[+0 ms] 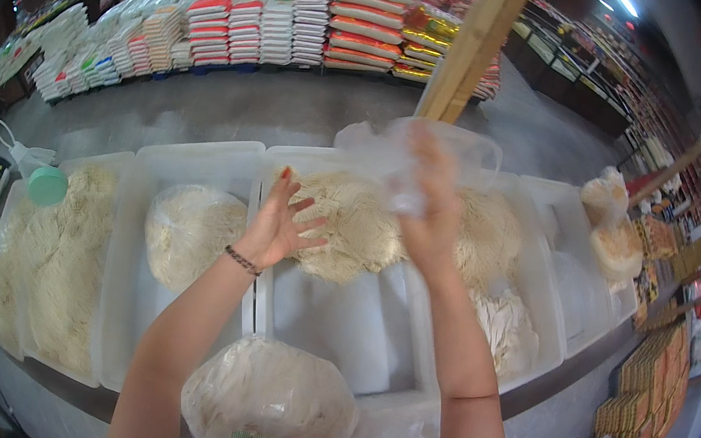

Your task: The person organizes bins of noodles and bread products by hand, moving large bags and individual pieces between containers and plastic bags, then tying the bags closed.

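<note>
My right hand, blurred, grips a thin translucent plastic bag above the far rim of the middle bin. My left hand is raised over that bin's left side, palm up and fingers spread, with nothing in it. Beneath both hands lie pale fresh noodles along the far part of the white plastic bin. A large clear bag of pale food rests at the near edge, close to my body. Another filled bag sits in the bin to the left.
More noodles fill the bins at far left. Wrapper-like sheets lie in the right bin. A green round lid or tub is at the left. Across the aisle stand stacked sacks behind a wooden post.
</note>
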Demonstrator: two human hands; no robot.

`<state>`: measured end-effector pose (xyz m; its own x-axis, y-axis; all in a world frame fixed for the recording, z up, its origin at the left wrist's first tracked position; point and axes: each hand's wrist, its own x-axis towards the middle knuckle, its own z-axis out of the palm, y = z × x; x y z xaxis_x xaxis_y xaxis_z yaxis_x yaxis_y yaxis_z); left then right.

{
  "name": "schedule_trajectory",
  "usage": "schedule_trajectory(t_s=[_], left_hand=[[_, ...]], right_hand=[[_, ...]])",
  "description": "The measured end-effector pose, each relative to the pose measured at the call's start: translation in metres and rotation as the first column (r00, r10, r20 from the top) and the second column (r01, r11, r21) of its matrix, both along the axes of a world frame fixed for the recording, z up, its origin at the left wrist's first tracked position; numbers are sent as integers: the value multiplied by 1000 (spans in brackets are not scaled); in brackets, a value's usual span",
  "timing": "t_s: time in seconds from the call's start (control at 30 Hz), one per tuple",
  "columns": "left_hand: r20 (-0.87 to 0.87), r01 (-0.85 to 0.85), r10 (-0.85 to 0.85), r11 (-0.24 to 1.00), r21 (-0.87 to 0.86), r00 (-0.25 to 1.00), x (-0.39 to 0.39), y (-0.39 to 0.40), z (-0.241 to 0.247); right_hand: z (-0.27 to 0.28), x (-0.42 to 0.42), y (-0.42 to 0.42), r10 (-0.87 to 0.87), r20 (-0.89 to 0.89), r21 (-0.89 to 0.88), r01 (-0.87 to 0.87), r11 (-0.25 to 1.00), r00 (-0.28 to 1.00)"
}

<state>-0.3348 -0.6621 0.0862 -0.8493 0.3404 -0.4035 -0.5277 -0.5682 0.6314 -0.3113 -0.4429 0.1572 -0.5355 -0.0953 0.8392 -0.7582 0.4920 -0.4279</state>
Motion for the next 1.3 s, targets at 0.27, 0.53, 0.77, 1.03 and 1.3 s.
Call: schedule_trajectory(t_s=[0.27,0.53,0.77,1.03,1.3], left_hand=[[-568,203,-378,915,-348,731,102,-62,4],[-645,158,-627,759,-632,437,218,-64,60],[-683,238,-687,726,-645,247,348,15,57],[-414,-283,-793,565,-775,-447,400,70,-37],[-674,-375,-733,602,-704,89,388,14,-21]], right_hand=[[8,148,-104,326,362,80,-378,922,873],[13,271,-53,138,727,92,-295,951,672],[41,418,48,-727,202,72,730,679,656],[-10,509,49,-844,208,152,836,527,494],[-126,511,31,-738,391,739,290,608,550]])
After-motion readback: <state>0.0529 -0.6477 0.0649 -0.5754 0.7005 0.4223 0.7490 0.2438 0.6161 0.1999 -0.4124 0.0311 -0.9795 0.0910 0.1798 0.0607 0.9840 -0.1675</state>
